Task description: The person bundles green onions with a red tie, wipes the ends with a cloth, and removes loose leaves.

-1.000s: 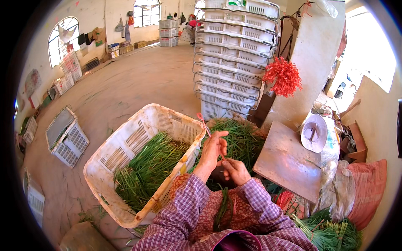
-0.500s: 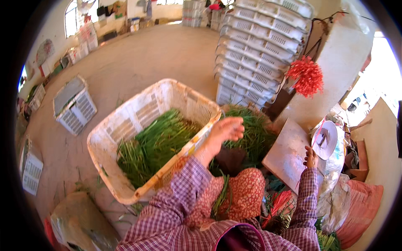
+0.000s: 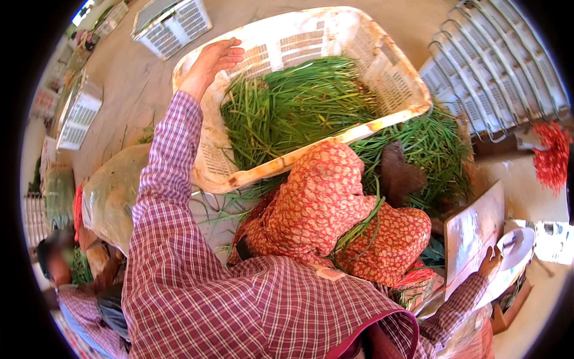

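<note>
Left hand (image 3: 216, 63) — fingers extended over crate rim (image 3: 257, 172), floor (image 3: 133, 96) beyond | right hand (image 3: 490, 263) — by board (image 3: 474, 227) edge, grip unclear

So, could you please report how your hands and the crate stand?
Left hand open, empty, by far-left corner of white plastic crate. Right hand beside pale hat, grip unclear. Green stalks lie in crate; floral-clad knee hides part of near rim.

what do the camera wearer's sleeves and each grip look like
The left sleeve and right sleeve are long, in purple-maroon fabric with a white check. The left grip and right grip are bare hands; no gloves show.
</note>
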`<state>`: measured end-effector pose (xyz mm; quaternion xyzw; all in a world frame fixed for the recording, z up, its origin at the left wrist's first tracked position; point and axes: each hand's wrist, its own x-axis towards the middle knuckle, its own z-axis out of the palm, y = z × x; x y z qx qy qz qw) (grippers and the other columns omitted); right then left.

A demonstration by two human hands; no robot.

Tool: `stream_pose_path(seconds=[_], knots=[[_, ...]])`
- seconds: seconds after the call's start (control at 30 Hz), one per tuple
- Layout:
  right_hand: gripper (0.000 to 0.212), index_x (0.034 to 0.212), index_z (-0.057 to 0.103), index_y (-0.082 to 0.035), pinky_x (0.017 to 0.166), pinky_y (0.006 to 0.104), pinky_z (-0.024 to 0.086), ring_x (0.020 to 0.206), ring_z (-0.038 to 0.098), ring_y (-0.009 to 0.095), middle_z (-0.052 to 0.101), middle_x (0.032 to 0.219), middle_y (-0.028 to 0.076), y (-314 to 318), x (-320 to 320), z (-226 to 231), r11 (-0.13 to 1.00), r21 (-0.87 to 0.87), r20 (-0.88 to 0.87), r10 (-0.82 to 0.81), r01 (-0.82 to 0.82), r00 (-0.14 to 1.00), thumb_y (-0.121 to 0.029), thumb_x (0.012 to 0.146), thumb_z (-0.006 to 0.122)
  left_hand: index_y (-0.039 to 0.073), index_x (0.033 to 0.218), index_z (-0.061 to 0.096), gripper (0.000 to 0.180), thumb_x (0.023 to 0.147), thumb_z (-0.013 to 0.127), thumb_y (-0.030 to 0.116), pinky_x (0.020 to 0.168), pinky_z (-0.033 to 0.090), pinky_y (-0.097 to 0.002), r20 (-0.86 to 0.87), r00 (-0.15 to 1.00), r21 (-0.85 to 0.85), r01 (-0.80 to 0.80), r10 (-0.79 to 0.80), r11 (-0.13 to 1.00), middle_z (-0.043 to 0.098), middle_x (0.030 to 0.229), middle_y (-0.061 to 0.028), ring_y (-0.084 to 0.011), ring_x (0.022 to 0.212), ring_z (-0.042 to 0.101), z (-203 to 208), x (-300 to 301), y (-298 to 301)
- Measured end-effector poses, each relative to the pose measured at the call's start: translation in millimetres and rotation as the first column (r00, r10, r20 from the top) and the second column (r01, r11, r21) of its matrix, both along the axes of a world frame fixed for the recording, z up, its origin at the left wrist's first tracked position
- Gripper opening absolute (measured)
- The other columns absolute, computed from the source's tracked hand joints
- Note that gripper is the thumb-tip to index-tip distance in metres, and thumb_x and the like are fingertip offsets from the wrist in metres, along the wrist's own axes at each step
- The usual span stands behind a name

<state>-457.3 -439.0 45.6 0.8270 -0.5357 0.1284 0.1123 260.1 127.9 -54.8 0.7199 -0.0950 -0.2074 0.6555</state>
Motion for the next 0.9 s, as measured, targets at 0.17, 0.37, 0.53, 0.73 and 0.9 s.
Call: stream_pose_path(seconds=[0.17, 0.37, 0.53, 0.73, 0.9], knots=[[0.029, 0.118, 0.062, 0.003, 0.089, 0.0324, 0.048, 0.102, 0.061, 0.023, 0.065, 0.113, 0.014, 69.1, 171.1, -9.0, 0.812, 0.160, 0.370, 0.478, -0.562, 0.797, -0.014, 0.095, 0.055, -0.001, 0.123, 0.058, 0.054, 0.091, 0.058, 0.043, 0.089, 0.050, -0.0334, -0.125, 0.991, 0.471, 0.017, 0.048, 0.882, 0.066, 0.109, -0.0135, -0.0210, 0.099, 0.062, -94.9, 40.3, -8.7], [0.021, 0.108, 0.066, 0.001, 0.088, 0.0309, 0.049, 0.099, 0.062, 0.018, 0.068, 0.106, 0.012, 190.3, 395.8, -51.8, 0.506, 0.283, 0.657, 0.517, -0.815, 0.549, -0.008, 0.092, 0.057, -0.010, 0.128, 0.048, 0.077, 0.083, 0.068, 0.049, 0.094, 0.046, -0.0437, 0.057, 0.993, 0.781, -0.111, 0.107, 0.615, 0.055, 0.126, -0.0257, -0.0327, 0.106, 0.058, -202.7, 41.8, -21.4], [0.017, 0.104, 0.067, -0.003, 0.079, 0.0326, 0.051, 0.086, 0.065, 0.023, 0.066, 0.092, 0.013, 202.0, 484.4, -101.6, 0.413, 0.159, 0.643, 0.646, -0.897, 0.411, -0.012, 0.091, 0.059, -0.010, 0.143, 0.022, 0.115, 0.070, 0.072, 0.064, 0.104, 0.039, -0.0462, -0.266, 0.964, 0.795, 0.209, 0.019, 0.569, 0.034, 0.142, -0.0316, -0.0395, 0.128, 0.040, -259.4, 34.2, -59.6], [0.013, 0.095, 0.068, -0.005, 0.071, 0.0360, 0.049, 0.077, 0.063, 0.028, 0.063, 0.082, 0.012, 200.6, 497.3, -125.1, 0.475, 0.153, 0.614, 0.641, -0.867, 0.460, -0.014, 0.090, 0.061, -0.002, 0.149, 0.001, 0.137, 0.059, 0.078, 0.069, 0.106, 0.026, -0.0612, -0.058, 0.986, 0.922, -0.006, 0.154, 0.388, 0.016, 0.149, -0.0322, -0.0444, 0.137, 0.022, -295.5, -5.5, -83.7], [0.012, 0.093, 0.068, -0.004, 0.070, 0.0366, 0.049, 0.077, 0.063, 0.027, 0.064, 0.083, 0.012, 197.6, 500.9, -127.7, 0.466, 0.117, 0.564, 0.695, -0.877, 0.445, -0.012, 0.089, 0.061, 0.006, 0.151, -0.002, 0.133, 0.062, 0.083, 0.056, 0.107, 0.024, -0.0630, 0.044, 0.973, 0.911, -0.133, 0.228, 0.390, 0.008, 0.152, -0.0300, -0.0433, 0.140, 0.016, -306.8, -2.3, -63.4]])
